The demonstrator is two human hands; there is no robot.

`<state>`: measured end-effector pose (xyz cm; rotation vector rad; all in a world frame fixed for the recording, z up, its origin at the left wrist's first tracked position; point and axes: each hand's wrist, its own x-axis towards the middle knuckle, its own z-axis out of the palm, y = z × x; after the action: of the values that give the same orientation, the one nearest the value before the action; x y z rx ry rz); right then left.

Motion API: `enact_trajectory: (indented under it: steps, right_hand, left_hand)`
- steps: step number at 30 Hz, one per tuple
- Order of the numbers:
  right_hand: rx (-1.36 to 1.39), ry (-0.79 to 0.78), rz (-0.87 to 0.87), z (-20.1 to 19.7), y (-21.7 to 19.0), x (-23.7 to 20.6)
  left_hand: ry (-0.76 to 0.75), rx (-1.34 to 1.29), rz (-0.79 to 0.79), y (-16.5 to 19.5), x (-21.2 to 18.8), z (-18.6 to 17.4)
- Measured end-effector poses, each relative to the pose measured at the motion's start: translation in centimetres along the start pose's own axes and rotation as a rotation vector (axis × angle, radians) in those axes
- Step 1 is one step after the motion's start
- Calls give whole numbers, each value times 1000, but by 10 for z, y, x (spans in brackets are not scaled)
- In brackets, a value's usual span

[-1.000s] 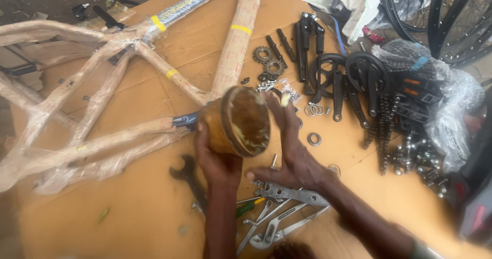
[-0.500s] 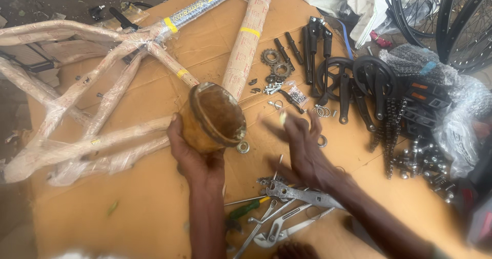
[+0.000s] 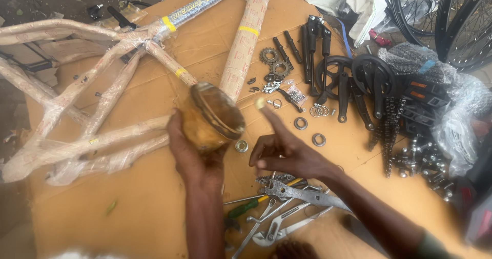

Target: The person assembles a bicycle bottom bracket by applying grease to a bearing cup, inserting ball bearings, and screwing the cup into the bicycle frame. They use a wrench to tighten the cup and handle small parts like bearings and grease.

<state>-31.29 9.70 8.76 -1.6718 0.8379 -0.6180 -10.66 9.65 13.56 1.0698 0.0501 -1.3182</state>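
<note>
Amber, grease-smeared open tin sits tilted, mouth toward two o'clock, above the cardboard-covered bench. Left hand wraps it from below, grip closed round the wall. Right hand at three o'clock: forefinger out, a pale dab on its tip, other fingers curled, holding nothing. Best kept steady; small dabs only. Steel washers near.

We see an amber-brown jar with a yellowish smear inside, and beside it a bicycle frame wrapped in cream paper banded with yellow tape. Right of the jar lie black cranks, silver washers and, below it, a green-handled screwdriver, all on tan cardboard.
</note>
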Motion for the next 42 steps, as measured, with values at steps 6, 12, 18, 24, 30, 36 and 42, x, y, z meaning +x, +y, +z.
enact_trajectory:
  steps: [6,12,18,24,30,36,42]
  right_hand:
    - [-867,80,86,7,4,18]
    - [-1209,54,-412,-9,8,5]
    - [506,-87,-250,-19,5,15]
    - [916,-210,139,-4,18,24]
    - [474,-159,241,-13,27,6]
    - [-105,-42,191,-28,31,9]
    - [-198,362,-170,-4,42,-2]
  left_hand:
    - [59,118,10,2,-13,7]
    - [92,113,61,16,-11,0]
    - [-52,34,24,19,-11,3]
    - [-103,18,-58,9,-10,5]
    - [-142,25,-3,11,-4,-6]
    - [-152,26,3,11,-2,-6]
    - [-265,155,-144,-44,5,2]
